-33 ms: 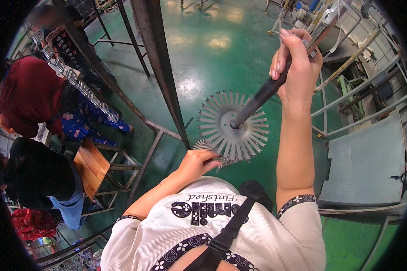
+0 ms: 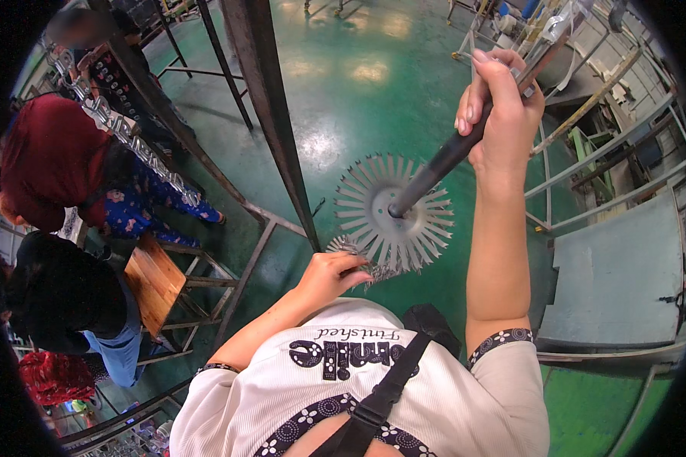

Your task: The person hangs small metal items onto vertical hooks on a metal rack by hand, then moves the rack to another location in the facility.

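Observation:
A round grey metal wheel (image 2: 383,230) with many thin blades fanning out from its hub is in front of me. From its centre a dark rod (image 2: 442,164) rises toward the upper right. My right hand (image 2: 503,107) is wrapped around the upper part of that rod. At the wheel's near left rim, my left hand (image 2: 331,273) has its thumb and fingers closed on thin grey metal pieces (image 2: 375,271); their exact shape is hard to make out. A smaller fan of blades (image 2: 344,244) shows just beyond these fingers.
A dark metal frame post (image 2: 270,114) stands left of the wheel. Several people work at the left, by a wooden stool (image 2: 154,283) and a hanging row of metal clips (image 2: 122,129). A grey sheet panel (image 2: 616,274) and metal racks stand at the right.

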Motion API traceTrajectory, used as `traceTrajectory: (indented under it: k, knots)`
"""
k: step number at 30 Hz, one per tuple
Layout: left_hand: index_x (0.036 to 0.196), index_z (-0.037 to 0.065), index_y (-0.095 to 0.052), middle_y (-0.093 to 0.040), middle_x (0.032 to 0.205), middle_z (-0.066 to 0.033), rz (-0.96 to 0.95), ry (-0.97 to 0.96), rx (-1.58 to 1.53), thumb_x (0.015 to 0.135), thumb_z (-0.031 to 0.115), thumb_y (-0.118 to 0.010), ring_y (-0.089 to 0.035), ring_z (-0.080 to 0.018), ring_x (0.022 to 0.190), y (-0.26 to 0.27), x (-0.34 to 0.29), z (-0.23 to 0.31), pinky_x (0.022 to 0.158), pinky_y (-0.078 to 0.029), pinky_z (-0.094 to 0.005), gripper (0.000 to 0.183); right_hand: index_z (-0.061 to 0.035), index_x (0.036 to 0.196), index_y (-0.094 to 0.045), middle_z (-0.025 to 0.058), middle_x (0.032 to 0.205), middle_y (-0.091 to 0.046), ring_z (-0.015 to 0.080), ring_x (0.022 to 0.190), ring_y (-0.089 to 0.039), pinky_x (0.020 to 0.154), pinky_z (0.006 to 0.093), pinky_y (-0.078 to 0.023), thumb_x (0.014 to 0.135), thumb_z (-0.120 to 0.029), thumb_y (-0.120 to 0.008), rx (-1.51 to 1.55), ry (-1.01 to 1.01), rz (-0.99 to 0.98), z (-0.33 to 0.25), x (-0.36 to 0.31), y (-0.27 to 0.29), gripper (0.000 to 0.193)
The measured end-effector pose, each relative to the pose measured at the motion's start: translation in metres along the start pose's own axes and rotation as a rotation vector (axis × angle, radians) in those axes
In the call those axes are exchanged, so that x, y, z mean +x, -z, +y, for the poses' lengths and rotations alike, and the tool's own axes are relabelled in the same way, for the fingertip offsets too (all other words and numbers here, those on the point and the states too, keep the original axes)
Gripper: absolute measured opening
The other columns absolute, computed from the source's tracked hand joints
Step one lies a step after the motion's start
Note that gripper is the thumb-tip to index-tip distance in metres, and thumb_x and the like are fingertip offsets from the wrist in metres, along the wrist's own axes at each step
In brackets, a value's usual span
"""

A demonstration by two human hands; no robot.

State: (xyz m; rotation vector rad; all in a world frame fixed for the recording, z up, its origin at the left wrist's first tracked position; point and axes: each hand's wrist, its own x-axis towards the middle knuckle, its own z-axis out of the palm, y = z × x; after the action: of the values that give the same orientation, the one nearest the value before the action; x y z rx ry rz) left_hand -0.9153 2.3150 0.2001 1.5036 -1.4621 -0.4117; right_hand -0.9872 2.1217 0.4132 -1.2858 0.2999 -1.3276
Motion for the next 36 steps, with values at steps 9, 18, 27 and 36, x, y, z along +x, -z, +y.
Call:
traceTrajectory:
  k: [9,18,27,36]
  knots:
    - [0.083,0.002,-0.063,-0.055,0.080,-0.0092,0.182,0.120,0.142,0.058,0.008,-0.076,-0.053,-0.0214,0.072,0.023,0.011,-0.011,0.061,-0.043,-0.0292,0.028,-0.0015,0.074,-0.052,0.0027,0.041,-0.037,0.0109,0.030,-0.034,0.030,0.0234,-0.029,0.077,-0.010,-0.055,-0.088,0.011,0.008,-0.006,-0.001,-0.002,0.010]
    - [0.076,0.002,-0.063,-0.056,0.073,-0.0079,0.177,-0.027,0.174,0.058,0.005,-0.073,-0.052,-0.0238,0.069,0.026,0.009,-0.012,0.061,-0.042,-0.0324,0.021,-0.0017,0.074,-0.052,0.0023,0.041,-0.037,0.0106,0.029,-0.033,0.030,0.0232,-0.029,0.077,-0.009,-0.054,-0.065,-0.001,0.009,-0.007,0.000,-0.001,0.009]
    - [0.074,0.005,-0.064,-0.056,0.071,-0.0035,0.154,-0.094,0.215,0.060,0.008,-0.072,-0.052,-0.0199,0.067,0.019,0.006,-0.005,0.058,-0.044,-0.0297,0.017,-0.0014,0.075,-0.052,0.0025,0.041,-0.037,0.0112,0.029,-0.034,0.030,0.0235,-0.029,0.078,-0.009,-0.054,-0.060,-0.004,0.006,-0.007,0.000,-0.002,0.009]
    - [0.073,0.004,-0.063,-0.055,0.071,-0.0046,0.160,-0.088,0.217,0.061,0.008,-0.071,-0.052,-0.0210,0.068,0.013,0.008,-0.004,0.058,-0.044,-0.0302,0.015,-0.0020,0.076,-0.051,0.0023,0.042,-0.037,0.0109,0.029,-0.033,0.030,0.0237,-0.029,0.078,-0.009,-0.054,-0.071,-0.008,-0.003,-0.009,-0.001,-0.003,0.008]
